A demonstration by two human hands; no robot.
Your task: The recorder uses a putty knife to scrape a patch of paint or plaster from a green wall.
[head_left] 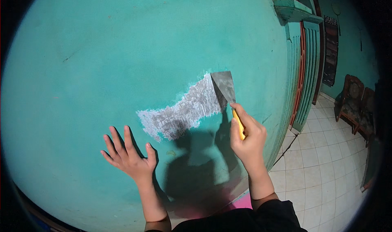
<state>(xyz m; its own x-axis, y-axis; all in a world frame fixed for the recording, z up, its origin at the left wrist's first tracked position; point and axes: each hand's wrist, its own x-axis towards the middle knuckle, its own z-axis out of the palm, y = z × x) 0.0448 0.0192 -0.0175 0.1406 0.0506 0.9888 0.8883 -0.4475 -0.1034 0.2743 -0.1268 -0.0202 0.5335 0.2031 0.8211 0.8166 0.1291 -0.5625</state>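
A metal scraper (223,87) with a yellow handle presses its blade against a turquoise wall (122,48), at the upper right end of a scraped grey-white patch (183,111). The right hand (247,140) clenches its handle; the left hand (128,156) lies flat, fingers spread, on the wall below the patch.

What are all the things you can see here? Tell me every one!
wall: one, teal, fills most of the view
scraped patch: one, whitish grey, middle of the wall
scraper: one, grey blade with yellow handle, at the patch's right end
door frame: one, teal with red edge, right of the wall
floor tiles: many, white, lower right
wooden chairs: seemingly two, dark brown, far right
left hand: one, spread flat on the wall
right hand: one, gripping the scraper's handle
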